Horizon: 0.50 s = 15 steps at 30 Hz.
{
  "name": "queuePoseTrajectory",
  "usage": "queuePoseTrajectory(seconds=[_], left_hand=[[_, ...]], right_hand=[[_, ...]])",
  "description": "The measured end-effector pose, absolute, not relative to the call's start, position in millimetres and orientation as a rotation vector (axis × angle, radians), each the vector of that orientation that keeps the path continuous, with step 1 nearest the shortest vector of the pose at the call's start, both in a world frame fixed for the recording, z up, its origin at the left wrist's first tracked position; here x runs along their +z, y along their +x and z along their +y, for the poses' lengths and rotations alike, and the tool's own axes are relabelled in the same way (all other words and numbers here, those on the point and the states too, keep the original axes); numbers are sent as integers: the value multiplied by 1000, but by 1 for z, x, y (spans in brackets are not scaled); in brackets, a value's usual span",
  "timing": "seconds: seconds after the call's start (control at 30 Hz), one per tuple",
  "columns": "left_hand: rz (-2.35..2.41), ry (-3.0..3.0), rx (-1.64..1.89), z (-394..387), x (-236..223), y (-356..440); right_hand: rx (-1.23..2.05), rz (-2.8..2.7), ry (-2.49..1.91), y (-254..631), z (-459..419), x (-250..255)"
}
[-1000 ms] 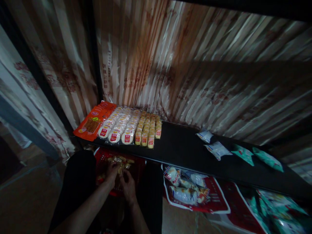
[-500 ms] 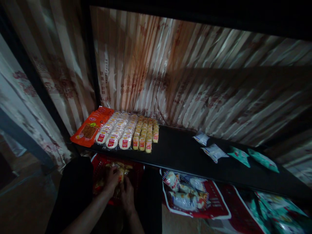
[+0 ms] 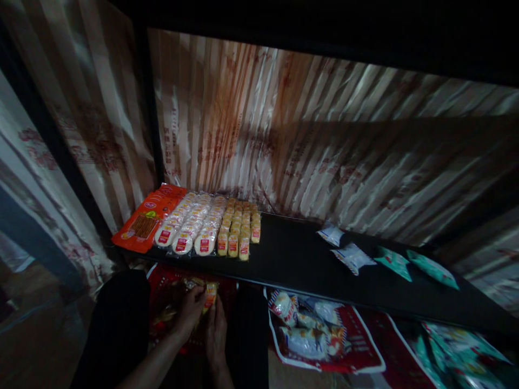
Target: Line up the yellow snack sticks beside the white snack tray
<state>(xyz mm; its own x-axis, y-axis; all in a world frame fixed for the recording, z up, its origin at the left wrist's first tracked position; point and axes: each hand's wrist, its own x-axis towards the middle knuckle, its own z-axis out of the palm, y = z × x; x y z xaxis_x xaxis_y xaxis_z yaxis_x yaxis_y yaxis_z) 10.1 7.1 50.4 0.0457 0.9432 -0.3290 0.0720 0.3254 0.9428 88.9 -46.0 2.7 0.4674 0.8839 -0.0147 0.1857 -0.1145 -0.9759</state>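
Note:
Over a red basket (image 3: pixel 151 281) between my knees, my left hand (image 3: pixel 191 310) pinches a small yellow-wrapped snack packet (image 3: pixel 210 295) with a red-orange label. My right hand (image 3: pixel 217 327) is against the lower right side of the same packet, its fingers closed round it as far as I can see. Other yellow packets lie dimly in the basket below. On the black shelf (image 3: pixel 284 251) above stand rows of matching yellow snack packets (image 3: pixel 233 244), beside rows of round white crackers (image 3: pixel 205 243) in clear wrap.
An orange snack bag (image 3: pixel 140 226) lies at the shelf's left end. Farther right are white packets (image 3: pixel 353 257) and green packets (image 3: pixel 393 263). Below the shelf stand a red basket of white bags (image 3: pixel 304 341) and several green bags (image 3: pixel 466 346). A dark post (image 3: pixel 150 108) rises behind.
Both hands have raised the yellow snack packet slightly out of the basket and to the right, and its label now shows more. The shelf's goods have not been rearranged.

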Motion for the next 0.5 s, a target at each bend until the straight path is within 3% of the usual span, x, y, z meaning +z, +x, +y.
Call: queuePoseTrajectory(seconds=[0.5], left_hand=[[1369,1240,984,3,49,24]], right_hand=[[781,-842,-1528,92,-51,13]])
